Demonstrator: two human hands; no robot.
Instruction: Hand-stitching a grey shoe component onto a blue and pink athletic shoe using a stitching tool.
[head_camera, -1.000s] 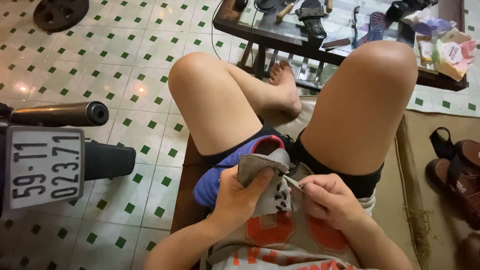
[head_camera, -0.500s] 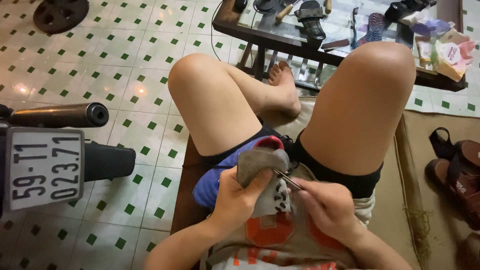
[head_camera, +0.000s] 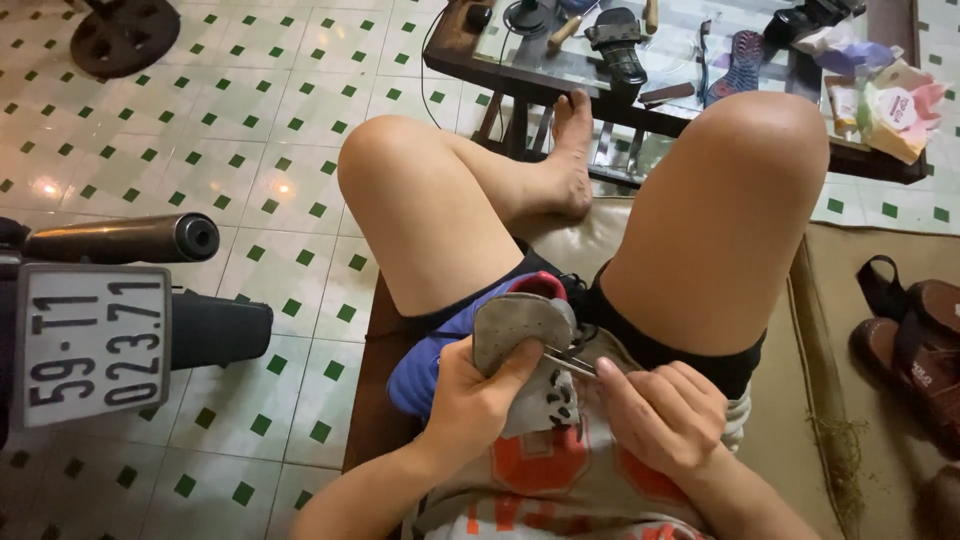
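Note:
A blue shoe with a red lining (head_camera: 450, 335) rests in my lap between my bare knees. My left hand (head_camera: 478, 400) grips it and bends a grey insole or tongue (head_camera: 520, 325) upward with the thumb. My right hand (head_camera: 660, 415) holds a thin metal tool (head_camera: 570, 362), like a needle or awl, with its tip against the grey piece. Black laces show just below the tool.
A low glass-topped table (head_camera: 560, 90) ahead carries sandals, soles and tools. Brown sandals (head_camera: 915, 345) lie on the cushion at right. A motorbike's rear plate and exhaust (head_camera: 110, 300) stand at left on the green-and-white tiled floor.
My right hand has shifted slightly to the right and down, drawing the thin tool along the grey piece. My left hand keeps its grip on the shoe.

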